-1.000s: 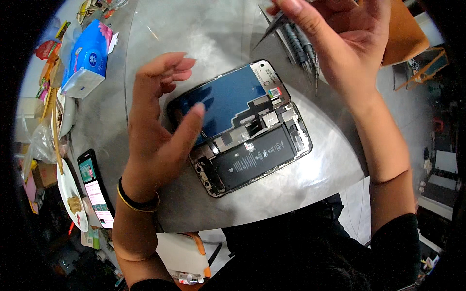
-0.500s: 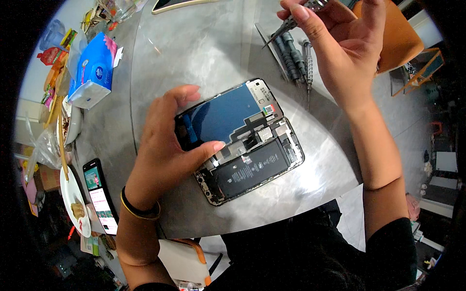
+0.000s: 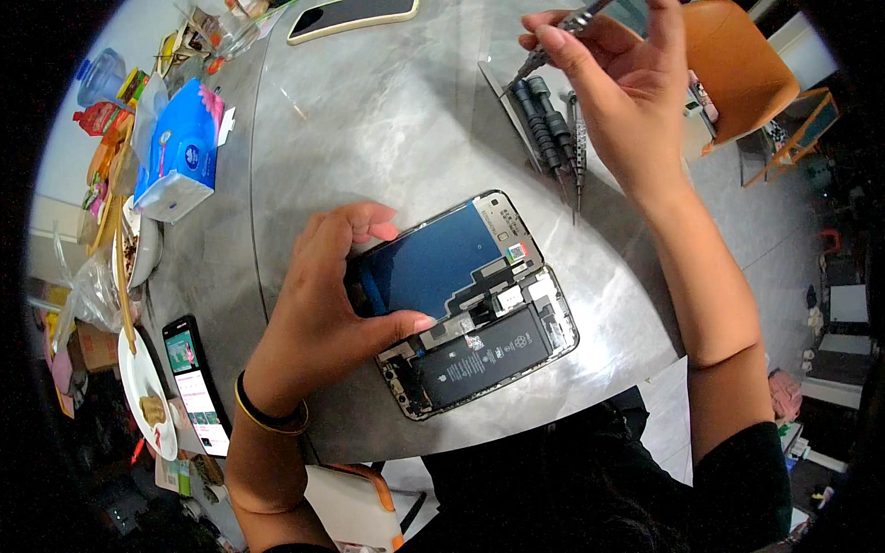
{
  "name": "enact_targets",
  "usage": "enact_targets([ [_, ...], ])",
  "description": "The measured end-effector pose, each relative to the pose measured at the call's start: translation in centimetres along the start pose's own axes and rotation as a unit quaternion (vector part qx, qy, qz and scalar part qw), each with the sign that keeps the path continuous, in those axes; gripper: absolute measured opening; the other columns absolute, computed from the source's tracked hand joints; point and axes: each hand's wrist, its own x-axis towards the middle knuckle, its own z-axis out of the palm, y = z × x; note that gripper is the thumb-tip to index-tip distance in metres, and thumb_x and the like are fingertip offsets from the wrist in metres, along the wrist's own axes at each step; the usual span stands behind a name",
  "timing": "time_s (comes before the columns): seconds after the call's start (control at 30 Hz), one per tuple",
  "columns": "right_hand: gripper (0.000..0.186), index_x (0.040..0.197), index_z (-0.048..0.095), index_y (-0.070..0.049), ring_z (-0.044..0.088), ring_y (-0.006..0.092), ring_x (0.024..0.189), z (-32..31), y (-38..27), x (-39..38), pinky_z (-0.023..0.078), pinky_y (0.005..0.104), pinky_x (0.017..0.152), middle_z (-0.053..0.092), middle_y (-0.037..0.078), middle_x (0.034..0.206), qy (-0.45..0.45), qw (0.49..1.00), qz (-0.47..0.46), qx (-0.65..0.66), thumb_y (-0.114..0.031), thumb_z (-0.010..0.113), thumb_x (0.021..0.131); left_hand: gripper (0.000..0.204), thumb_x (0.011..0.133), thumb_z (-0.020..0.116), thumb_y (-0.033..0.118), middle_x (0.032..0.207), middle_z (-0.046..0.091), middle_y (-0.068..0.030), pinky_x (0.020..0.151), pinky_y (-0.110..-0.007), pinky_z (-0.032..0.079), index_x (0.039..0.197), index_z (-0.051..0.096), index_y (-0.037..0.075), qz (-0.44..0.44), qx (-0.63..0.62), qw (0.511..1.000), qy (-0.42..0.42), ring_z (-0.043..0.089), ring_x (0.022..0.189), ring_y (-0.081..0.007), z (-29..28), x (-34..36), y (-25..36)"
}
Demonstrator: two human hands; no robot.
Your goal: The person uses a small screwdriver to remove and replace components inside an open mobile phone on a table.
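A phone lies opened on the grey table. Its display panel (image 3: 438,253), inner side up, is folded out beside the body with the black battery (image 3: 493,358). My left hand (image 3: 318,300) grips the panel's end, its thumb on the edge by the body and its fingers at the far edge. Raised at the upper right, my right hand (image 3: 627,120) pinches a grey metal screwdriver (image 3: 542,57), its tip pointing down-left, apart from the phone. Below that hand lie dark-handled screwdrivers (image 3: 546,124) and a slim patterned screwdriver (image 3: 579,152).
A blue tissue pack (image 3: 180,152) stands at the left. Near it are a lit phone (image 3: 195,392), a white plate (image 3: 136,369) with chopsticks, and a clear bag (image 3: 100,293). Another phone in a pale case (image 3: 355,20) lies at the far edge. An orange chair (image 3: 742,69) stands right.
The whole view has shifted, so the table's things sit slightly lower. My right hand has shifted a little left with the screwdriver. My left hand keeps its grip on the panel.
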Motion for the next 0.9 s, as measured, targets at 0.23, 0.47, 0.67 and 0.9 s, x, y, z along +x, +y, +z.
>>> enact_targets([
  [0.23, 0.063, 0.138, 0.035, -0.014, 0.065, 0.0129, 0.087, -0.1, 2.5, -0.3, 0.052, 0.0250, 0.078, 0.061, 0.008, 0.101, -0.037, 0.994, 0.065, -0.076, 0.009, 0.063, 0.087, 0.078, 0.059, 0.089, 0.024, 0.111, 0.058, -0.0094, 0.093, -0.037, 0.042, 0.124, 0.050, 0.006, 0.016, -0.012, 1.000, 0.014, 0.053, 0.104, -0.0265, 0.3, 0.1, 0.0],
  [0.47, 0.063, 0.139, 0.037, -0.012, 0.064, 0.0125, 0.093, 0.2, 3.2, -0.2, 0.051, 0.0246, 0.082, 0.044, 0.008, 0.124, -0.064, 0.993, -0.006, -0.095, 0.011, 0.062, 0.086, 0.078, 0.060, 0.089, 0.024, 0.111, 0.058, -0.0094, 0.093, -0.037, 0.042, 0.124, 0.050, 0.005, -0.010, -0.027, 1.000, 0.009, 0.053, 0.103, -0.0260, 0.3, 0.0, 0.2],
  [0.67, 0.064, 0.139, 0.038, -0.012, 0.063, 0.0123, 0.094, 0.4, 3.2, -0.1, 0.051, 0.0240, 0.082, 0.043, 0.008, 0.126, -0.073, 0.992, -0.021, -0.096, 0.012, 0.061, 0.086, 0.066, 0.068, 0.084, 0.019, 0.110, 0.057, -0.0095, 0.091, -0.034, 0.042, 0.123, 0.050, 0.004, 0.024, -0.020, 0.999, 0.031, 0.052, 0.104, -0.0214, 0.3, 0.0, -0.2],
  [0.9, 0.064, 0.139, 0.038, -0.012, 0.064, 0.0120, 0.094, 0.3, 3.6, -0.3, 0.051, 0.0240, 0.082, 0.043, 0.007, 0.126, -0.076, 0.992, -0.026, -0.098, 0.013, 0.062, 0.085, 0.031, 0.082, 0.070, 0.011, 0.099, 0.059, -0.0053, 0.086, -0.029, 0.043, 0.109, 0.055, 0.003, -0.011, -0.085, 0.990, 0.115, 0.054, 0.093, -0.0149, 0.6, 0.4, -0.2],
])
